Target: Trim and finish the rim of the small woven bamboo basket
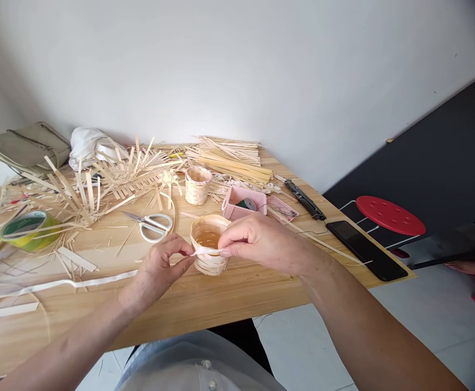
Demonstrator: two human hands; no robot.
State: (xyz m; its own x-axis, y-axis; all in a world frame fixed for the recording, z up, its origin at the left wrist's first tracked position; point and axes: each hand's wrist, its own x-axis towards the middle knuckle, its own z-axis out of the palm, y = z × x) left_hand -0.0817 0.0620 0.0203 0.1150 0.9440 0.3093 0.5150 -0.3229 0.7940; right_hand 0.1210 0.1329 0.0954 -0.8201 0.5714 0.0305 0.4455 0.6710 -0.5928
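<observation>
Head view, basket as clock centre, 12 pointing away from you. Your left hand [162, 266] is pinching a white strip [207, 251] at 8 o'clock, thumb and forefinger closed on it; your right hand [264, 244] is gripping its other end at 3, fingertips tight. The strip is running short and level across the near rim of the woven basket [211, 265], which is standing upright on the table [261, 296].

Done, by the look of it: the basket's walls are standing woven up to the rim. Left, judging from here: the strip is only spanning the 6 o'clock edge, and the rest of the visible rim is showing bare. A long white ribbon [86, 283] is trailing toward 8; your left hand is hiding whether it's joining the strip, so can't tell.

Scissors [141, 219] are lying unused at 10, a second basket [197, 192] is standing near 12, and splayed, part-woven strips [86, 198] are spreading at 10.
</observation>
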